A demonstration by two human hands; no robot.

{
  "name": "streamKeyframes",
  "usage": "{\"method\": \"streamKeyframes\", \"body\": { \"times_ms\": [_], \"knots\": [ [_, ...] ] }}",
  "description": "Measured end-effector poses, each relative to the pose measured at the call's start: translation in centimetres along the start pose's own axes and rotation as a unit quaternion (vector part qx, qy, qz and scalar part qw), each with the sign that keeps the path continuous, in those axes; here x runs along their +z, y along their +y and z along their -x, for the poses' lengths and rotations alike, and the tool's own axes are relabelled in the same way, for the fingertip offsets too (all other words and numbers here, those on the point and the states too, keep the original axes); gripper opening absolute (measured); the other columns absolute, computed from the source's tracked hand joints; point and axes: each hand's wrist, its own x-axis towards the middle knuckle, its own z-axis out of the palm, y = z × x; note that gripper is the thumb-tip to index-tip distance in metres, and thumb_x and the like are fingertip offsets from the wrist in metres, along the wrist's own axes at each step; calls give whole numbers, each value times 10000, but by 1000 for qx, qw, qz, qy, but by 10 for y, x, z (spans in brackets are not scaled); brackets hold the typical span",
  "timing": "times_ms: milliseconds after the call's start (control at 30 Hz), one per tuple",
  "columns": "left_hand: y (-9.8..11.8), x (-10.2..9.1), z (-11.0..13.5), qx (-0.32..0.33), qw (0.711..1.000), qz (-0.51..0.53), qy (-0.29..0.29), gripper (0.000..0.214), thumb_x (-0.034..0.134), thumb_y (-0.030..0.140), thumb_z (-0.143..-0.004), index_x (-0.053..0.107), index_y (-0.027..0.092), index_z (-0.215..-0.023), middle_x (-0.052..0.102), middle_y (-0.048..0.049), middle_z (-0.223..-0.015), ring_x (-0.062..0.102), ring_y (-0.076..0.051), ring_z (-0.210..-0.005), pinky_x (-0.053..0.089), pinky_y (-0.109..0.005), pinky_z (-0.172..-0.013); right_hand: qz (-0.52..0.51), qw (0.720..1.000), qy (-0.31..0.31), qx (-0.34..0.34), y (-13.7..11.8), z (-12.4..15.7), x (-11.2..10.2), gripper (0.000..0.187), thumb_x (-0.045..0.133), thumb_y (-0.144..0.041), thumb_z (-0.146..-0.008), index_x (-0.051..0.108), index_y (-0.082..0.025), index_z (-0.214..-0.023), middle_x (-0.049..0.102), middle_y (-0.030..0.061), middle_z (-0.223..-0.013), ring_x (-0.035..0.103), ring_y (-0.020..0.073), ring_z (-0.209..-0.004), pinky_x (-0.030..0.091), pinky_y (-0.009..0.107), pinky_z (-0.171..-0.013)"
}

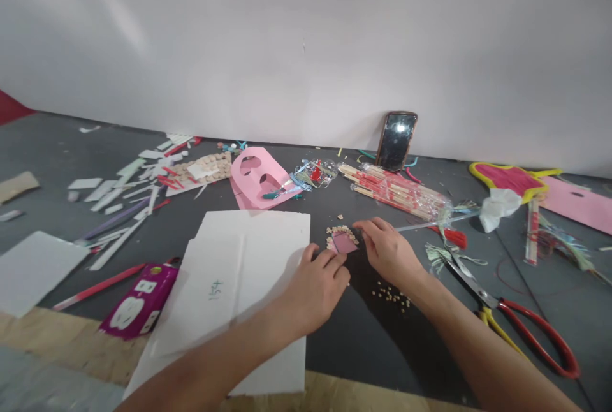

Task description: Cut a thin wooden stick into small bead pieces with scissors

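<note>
A small pink card square (344,243) lies on the dark table, its upper edges lined with tiny pale beads (336,229). My left hand (318,284) reaches over a white foam sheet (258,259), its bent fingers holding the lower edge of the card. At the card's right edge, my right hand (385,246) is pinched closed beside the bead border. Whatever sits between its fingertips is too small to make out. Loose beads (393,297) are scattered below the right hand, and a single bead (340,216) lies just above the card.
Red-and-yellow-handled scissors (497,303) lie at right. Behind are wrapped wooden sticks (396,189), a leaning phone (396,141) and a pink cut-out (261,176). A purple box (138,303) and white strips (124,233) lie left. A pale wall (306,67) closes the back.
</note>
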Motion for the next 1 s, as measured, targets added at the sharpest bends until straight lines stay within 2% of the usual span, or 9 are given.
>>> {"method": "streamKeyframes", "body": {
  "times_ms": [133, 233, 333, 467, 667, 767, 833, 900, 1000],
  "knots": [
    [3, -7, 8, -8, 1000, 11, 3, 131, 477, 122, -860, 561, 170, -949, 608, -90, -1241, 521, -257, -1113, 307, -482, -934, -10, 1000, 16, -25, 1, -6, -11, 308, 405, -117, -862, 619, -189, -1071, 660, 99, -1021, 591, 231, -958, 454, 358, -872],
    [10, -17, 18, -44, 997, 69, -1, 51, 533, 164, -851, 548, 178, -897, 632, -83, -1183, 544, -256, -1064, 344, -475, -908, -19, 999, 34, -1, 8, 4, -27, 258, 394, -207, -896, 617, -196, -1025, 695, 72, -899, 640, 211, -841, 491, 320, -769],
    [21, -31, 29, -95, 983, 158, 6, 97, 580, 262, -847, 520, 186, -853, 655, -69, -1048, 558, -250, -1008, 398, -441, -856, -19, 997, 59, 49, 21, 33, -50, 273, 365, -248, -903, 591, -204, -1049, 692, 38, -761, 646, 179, -633, 475, 263, -564],
    [36, -44, 37, -139, 959, 246, 21, 126, 394, 181, -928, 519, 191, -915, 634, -67, -1027, 552, -214, -993, 429, -407, -860, -21, 982, 87, 165, 36, 90, -79, 292, 386, -322, -875, 585, -202, -1052, 646, 9, -585, 604, 175, -457, 435, 256, -459],
    [51, -27, 45, -131, 959, 231, 99, 203, 461, 193, -910, 652, 219, -846, 654, -59, -976, 550, -219, -966, 449, -406, -850, -8, 935, 164, 315, 51, 171, -108, 309, 375, -426, -890, 520, -278, -1118, 689, 93, -789, 676, 277, -680, 513, 373, -603],
    [59, -15, 51, -146, 960, 185, 150, 193, 529, 207, -883, 714, 249, -846, 663, -50, -852, 550, -225, -885, 464, -396, -780, 75, 939, 211, 260, 56, 200, -113, 311, 428, -428, -862, 542, -280, -1110, 622, 176, -1105, 615, 361, -996, 495, 474, -788],
    [65, -10, 55, -150, 961, 156, 172, 180, 552, 229, -877, 729, 261, -871, 656, -35, -739, 546, -222, -822, 463, -387, -741, 113, 943, 226, 216, 56, 217, -113, 261, 444, -409, -863, 580, -261, -1030, 621, 179, -1097, 541, 371, -1122, 441, 507, -901],
    [73, -7, 60, -150, 962, 125, 191, 172, 562, 245, -876, 732, 264, -890, 659, -24, -686, 545, -225, -800, 456, -391, -740, 111, 944, 223, 217, 52, 233, -110, 198, 434, -370, -883, 593, -259, -928, 668, 131, -912, 600, 332, -1023, 462, 477, -873],
    [87, -2, 65, -158, 962, 107, 197, 183, 545, 216, -884, 723, 241, -921, 696, -26, -721, 557, -226, -809, 457, -391, -744, 68, 942, 205, 258, 45, 255, -98, 200, 400, -314, -906, 590, -256, -933, 650, 55, -728, 644, 240, -701, 511, 375, -663]
  ]
}}
